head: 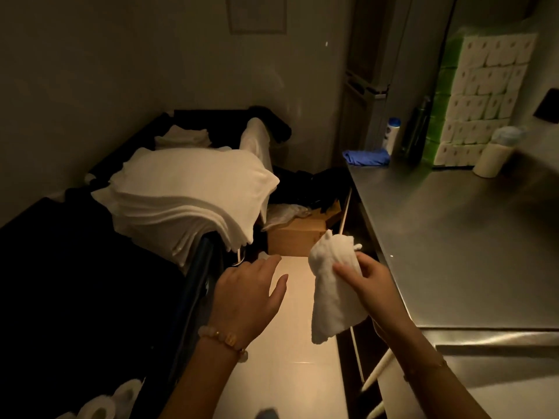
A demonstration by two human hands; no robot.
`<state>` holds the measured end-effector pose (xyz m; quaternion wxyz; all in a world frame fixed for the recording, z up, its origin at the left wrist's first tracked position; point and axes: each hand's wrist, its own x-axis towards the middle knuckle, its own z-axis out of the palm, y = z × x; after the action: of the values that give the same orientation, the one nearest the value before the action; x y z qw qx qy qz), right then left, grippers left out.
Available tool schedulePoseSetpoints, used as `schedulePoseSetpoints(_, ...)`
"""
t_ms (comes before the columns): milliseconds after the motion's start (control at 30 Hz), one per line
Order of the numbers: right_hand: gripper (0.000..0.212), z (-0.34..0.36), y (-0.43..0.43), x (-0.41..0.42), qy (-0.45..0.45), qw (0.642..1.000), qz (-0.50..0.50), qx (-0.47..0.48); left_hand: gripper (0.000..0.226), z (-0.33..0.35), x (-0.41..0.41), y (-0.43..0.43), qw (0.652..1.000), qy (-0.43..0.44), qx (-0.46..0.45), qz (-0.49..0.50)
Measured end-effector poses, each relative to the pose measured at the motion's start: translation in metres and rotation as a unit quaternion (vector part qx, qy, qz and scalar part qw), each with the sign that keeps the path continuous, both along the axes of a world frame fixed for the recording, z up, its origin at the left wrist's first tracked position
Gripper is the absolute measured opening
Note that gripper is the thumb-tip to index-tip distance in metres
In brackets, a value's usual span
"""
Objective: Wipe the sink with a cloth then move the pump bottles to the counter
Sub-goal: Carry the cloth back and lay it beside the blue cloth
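My right hand [370, 287] grips a crumpled white cloth [331, 293] in the air, just left of the steel counter [459, 237]. My left hand [251, 293] hovers beside it with fingers spread and nothing in it. The sink's rim [496, 347] shows at the bottom right, below the counter. A cream pump bottle [493, 155] stands at the counter's far right. A white bottle with a blue cap [390, 135] and a dark green bottle [416, 131] stand at the counter's back.
A tall stack of white towels [187, 201] lies on a dark cart at the left. A blue cloth [366, 157] sits on the counter's back corner. Packs of paper rolls [481, 98] are stacked against the wall. A cardboard box [295, 234] stands on the floor ahead.
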<state>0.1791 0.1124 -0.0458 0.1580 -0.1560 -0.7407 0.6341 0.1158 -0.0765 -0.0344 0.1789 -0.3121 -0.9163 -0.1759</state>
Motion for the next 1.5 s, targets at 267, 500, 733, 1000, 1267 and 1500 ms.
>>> schedulePoseSetpoints(267,0.020,-0.012,0.065,-0.123,-0.021,0.999,-0.042,0.015,0.036,-0.009,-0.138,0.073,0.999,0.008,-0.019,-0.041)
schedulePoseSetpoints(500,0.004,0.007,0.125,-0.237,-0.007,0.997,-0.076,0.006,0.035,0.007,-0.268,0.133,0.998,0.013,0.015,-0.067)
schedulePoseSetpoints(733,0.004,0.006,0.183,-0.321,-0.013,0.993,-0.113,-0.004,0.034,0.004,-0.356,0.190,0.996,0.011,-0.014,-0.082)
schedulePoseSetpoints(1000,0.014,-0.007,0.260,-0.402,-0.032,0.990,-0.134,-0.014,0.031,-0.007,-0.443,0.269,0.995,0.000,-0.037,-0.097)
schedulePoseSetpoints(1267,0.023,-0.010,0.323,-0.453,-0.062,0.989,-0.130,0.022,0.040,-0.015,-0.507,0.336,0.992,0.008,-0.046,-0.116)
schedulePoseSetpoints(1500,0.021,-0.013,0.345,-0.465,-0.061,0.985,-0.163,0.019,0.028,-0.035,-0.536,0.374,0.983,-0.020,-0.071,-0.165)
